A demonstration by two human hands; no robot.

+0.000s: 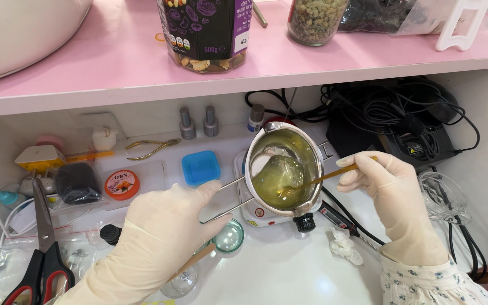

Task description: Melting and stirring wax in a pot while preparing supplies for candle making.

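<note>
Right hand (pixel 393 197), gloved, is pinched shut around a thin wooden stick (pixel 318 179). The stick's long axis runs nearly level, tipping slightly down to the left, with its far tip dipped in the yellowish liquid inside a small steel pot (pixel 282 169). The pot sits tilted over a little white warmer plate (pixel 261 213), its open mouth facing the camera.

Left hand (pixel 168 226), also gloved, is closed on the pot's wire handle (pixel 227 197), which points down-left toward it.

Just under the handle there's a round clear green mold (pixel 228 235). A blue square mold (pixel 201 167) lies just left of the pot, red-handled scissors (pixel 43 254) are way off left, and a tangle of black cables (pixel 391 113) sits behind the right hand.
</note>
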